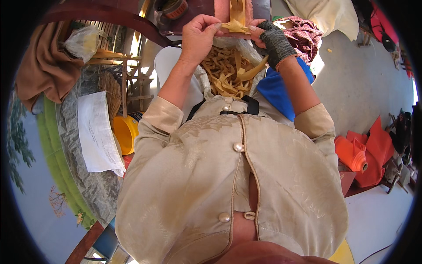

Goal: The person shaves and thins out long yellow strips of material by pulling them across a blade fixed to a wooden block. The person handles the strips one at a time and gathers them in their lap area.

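Strip (236,27) of tan stuff, sitting right between the left hand (199,36) and gloved right hand (273,42), both pinching it; cup (175,9) left of it's got some lettering.

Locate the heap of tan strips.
In the head view, the heap lies at upper centre, below the left hand and right hand, left of the blue cloth.

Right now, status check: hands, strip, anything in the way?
Left hand bare, right hand gloved, both pinching the tan strip. Strip folded between the hands. Loose strips piled below; nothing seen blocking either hand.
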